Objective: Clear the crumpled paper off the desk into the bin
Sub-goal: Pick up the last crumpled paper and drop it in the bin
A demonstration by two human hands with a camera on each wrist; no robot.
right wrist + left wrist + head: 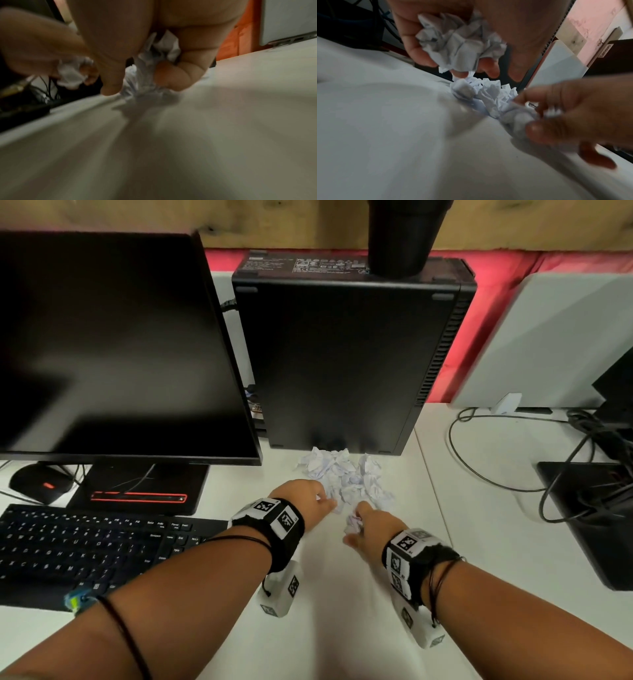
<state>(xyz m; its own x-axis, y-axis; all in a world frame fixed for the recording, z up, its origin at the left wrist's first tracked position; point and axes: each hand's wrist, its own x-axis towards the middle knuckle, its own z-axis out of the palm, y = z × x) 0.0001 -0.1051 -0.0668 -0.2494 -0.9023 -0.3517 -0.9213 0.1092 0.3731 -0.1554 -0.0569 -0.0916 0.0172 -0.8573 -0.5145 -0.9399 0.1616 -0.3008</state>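
Observation:
A heap of crumpled white paper (344,475) lies on the white desk (342,594) in front of the black computer tower. My left hand (310,498) is at the heap's near left edge, and its fingers curl round a paper ball (460,44). My right hand (368,525) is at the heap's near edge and grips another paper wad (352,522) (154,67) that still touches the desk. More loose paper (488,94) lies between the two hands. No bin shows in any view.
A black computer tower (349,354) stands right behind the paper. A dark monitor (113,344) is at the left, with a keyboard (85,546) and a mouse (37,481) below it. Cables (513,467) and a second monitor base (599,508) lie at the right.

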